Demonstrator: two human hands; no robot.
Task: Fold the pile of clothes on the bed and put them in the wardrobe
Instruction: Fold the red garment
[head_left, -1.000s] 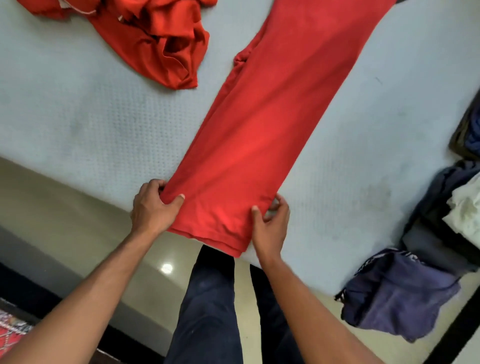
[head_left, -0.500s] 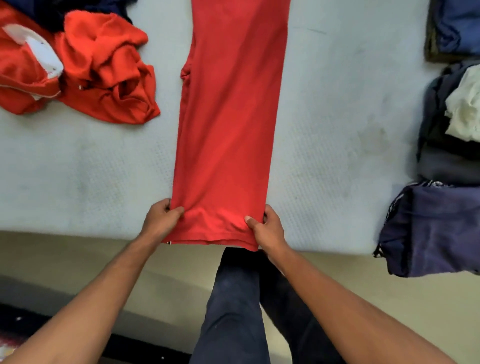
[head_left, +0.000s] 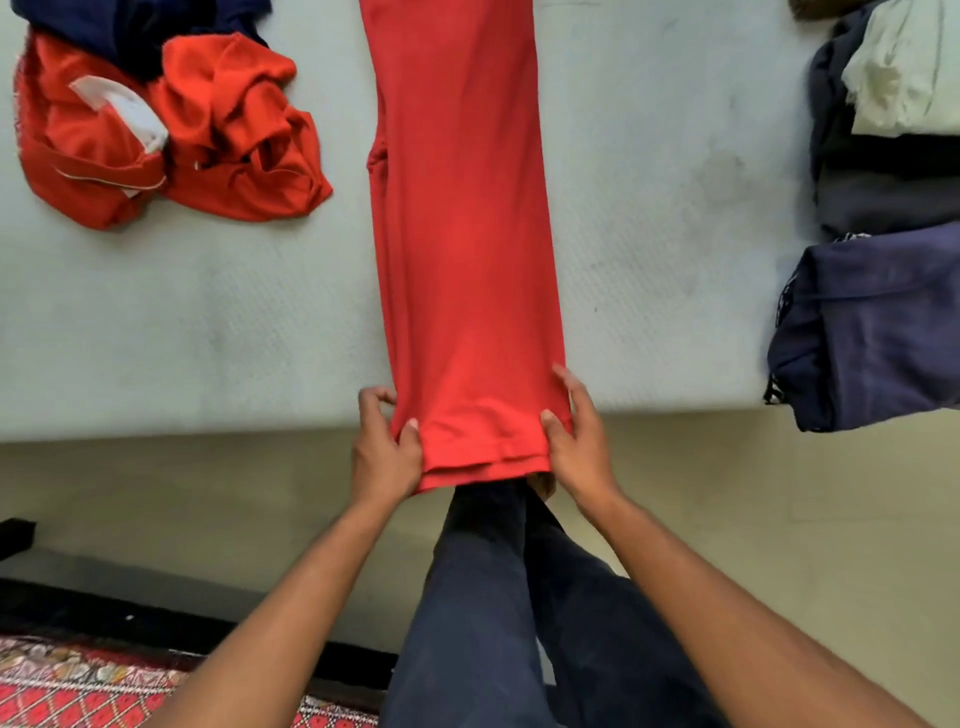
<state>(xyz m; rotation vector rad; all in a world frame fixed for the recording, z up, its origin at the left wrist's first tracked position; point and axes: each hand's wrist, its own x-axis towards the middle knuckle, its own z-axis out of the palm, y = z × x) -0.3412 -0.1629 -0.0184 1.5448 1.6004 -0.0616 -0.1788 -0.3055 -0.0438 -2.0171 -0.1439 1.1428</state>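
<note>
Red shirt (head_left: 462, 249), folded into a long strip, lies mid-bed (head_left: 182, 338) with its hem overhanging the near edge. Left grip (head_left: 387, 447) and right grip (head_left: 576, 441) each pinch a hem corner. Looks like light, limp knit that will sag, so hold both corners. Crumpled red clothes (head_left: 171, 135) lie far-left, dark folded stack (head_left: 878, 322) at the right edge.

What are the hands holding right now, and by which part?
Both hands grip the folded red garment at its near hem end: the left hand pinches the left corner, the right hand the right corner.
</note>
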